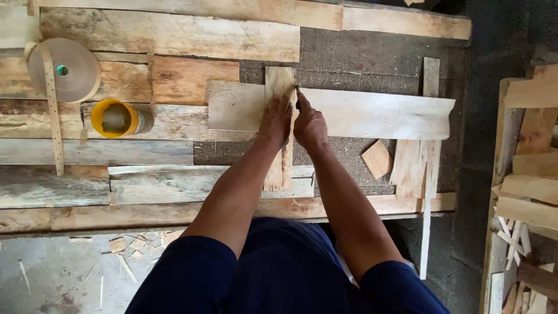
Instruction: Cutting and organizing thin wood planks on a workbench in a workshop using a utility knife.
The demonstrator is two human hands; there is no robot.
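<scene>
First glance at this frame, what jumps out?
Two bare hands meet at centre: the left hand presses flat on a narrow upright board, and the right hand holds a small dark marking tool against the wide pale plank crossing it. To the left sit a tape roll and a yellow tub.

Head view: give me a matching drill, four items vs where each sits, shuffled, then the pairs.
Items:
1. paper tape roll
2. yellow tub
3. left hand
4. small square offcut

Places:
A. flat on the narrow upright strip
B. bench, right of the arms, below the wide board
C. far left of the bench, top
D. just below the tape roll

Pairs: 1-C, 2-D, 3-A, 4-B
</scene>
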